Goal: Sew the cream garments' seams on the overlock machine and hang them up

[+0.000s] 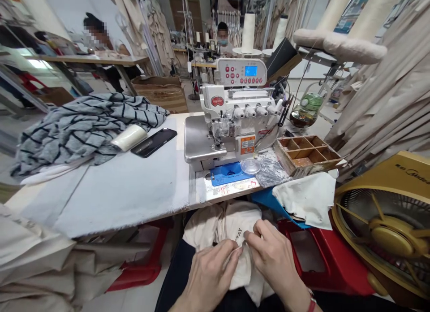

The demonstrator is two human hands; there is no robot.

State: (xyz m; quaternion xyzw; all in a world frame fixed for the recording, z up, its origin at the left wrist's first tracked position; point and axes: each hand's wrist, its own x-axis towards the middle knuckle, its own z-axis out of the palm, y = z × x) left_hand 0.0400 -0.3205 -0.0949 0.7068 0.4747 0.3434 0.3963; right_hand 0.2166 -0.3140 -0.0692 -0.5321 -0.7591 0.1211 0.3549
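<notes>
A cream piece of cloth with black printed letters, partly legible as "TAY", lies bunched over my lap below the table edge. My left hand pinches a fold of it between thumb and fingers. Close by on the right, my right hand has its fingertips closed on the same cloth, beside the lettering. The fingers of both hands hide part of the pinched edge. Just beyond the cloth stands a white overlock sewing machine with a lit blue display.
On the table lie a phone, a thread cone and striped grey fabric. A wooden compartment box sits right of the machine. A yellow fan stands at right. Two people work at tables behind.
</notes>
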